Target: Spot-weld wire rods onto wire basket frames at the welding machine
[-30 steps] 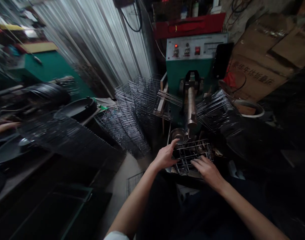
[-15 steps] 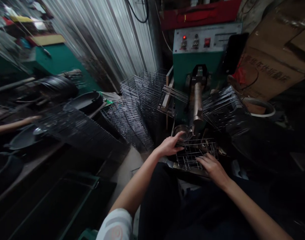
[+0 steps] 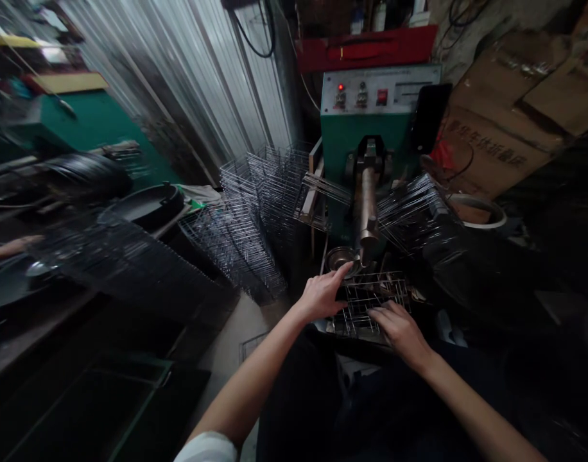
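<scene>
A wire rack (image 3: 366,295) lies low in front of a green machine (image 3: 339,138), below its metal arm (image 3: 368,208). My left hand (image 3: 323,295) is at the rack's left side, index finger reaching toward a round metal part (image 3: 341,256) under the arm's tip. Its thumb is near the wires; whether the fingers grip them is hidden. On the rack's right front part rests my right hand (image 3: 400,328), fingers bent over the wires, and its grip is not clear either.
Stacked wire racks (image 3: 248,231) stand left of the machine. Bundled wires (image 3: 409,205) and a round tub (image 3: 489,215) are on the right, with a cardboard box (image 3: 496,141) behind. At the far left, another person's hand (image 3: 22,245) shows near round pans.
The view has shifted, so the machine appears lower and further left. My left index finger now points more upward toward the arm tip. Both hands stay at the wire rack.
</scene>
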Motion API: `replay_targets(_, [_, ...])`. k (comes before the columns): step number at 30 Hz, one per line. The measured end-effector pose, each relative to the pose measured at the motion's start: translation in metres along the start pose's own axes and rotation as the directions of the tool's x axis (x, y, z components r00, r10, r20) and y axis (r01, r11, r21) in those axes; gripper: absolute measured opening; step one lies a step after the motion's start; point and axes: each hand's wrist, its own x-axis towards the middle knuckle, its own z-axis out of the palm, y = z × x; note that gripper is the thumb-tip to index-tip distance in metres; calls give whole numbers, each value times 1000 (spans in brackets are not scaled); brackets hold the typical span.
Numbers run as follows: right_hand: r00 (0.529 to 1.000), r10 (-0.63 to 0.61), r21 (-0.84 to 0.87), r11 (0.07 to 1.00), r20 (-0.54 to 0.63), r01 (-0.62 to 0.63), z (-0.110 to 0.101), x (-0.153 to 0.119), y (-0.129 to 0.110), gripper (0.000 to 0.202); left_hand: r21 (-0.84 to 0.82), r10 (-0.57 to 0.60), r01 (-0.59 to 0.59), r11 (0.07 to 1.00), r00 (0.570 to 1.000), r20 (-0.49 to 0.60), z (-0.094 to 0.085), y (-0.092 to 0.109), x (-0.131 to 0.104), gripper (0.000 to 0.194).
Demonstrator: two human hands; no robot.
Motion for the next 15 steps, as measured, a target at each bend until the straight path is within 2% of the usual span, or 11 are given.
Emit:
replay_targets(5, [998,-24,-46,999,-61,21,-2,6,8,41,62,-13,15,998,999,-33,-13,4,0,103])
replay_targets(15, [997,-38,-80,996,-70,33,1,22,21,45,53,-34,37,998,998,-55,-16,-8,17,95])
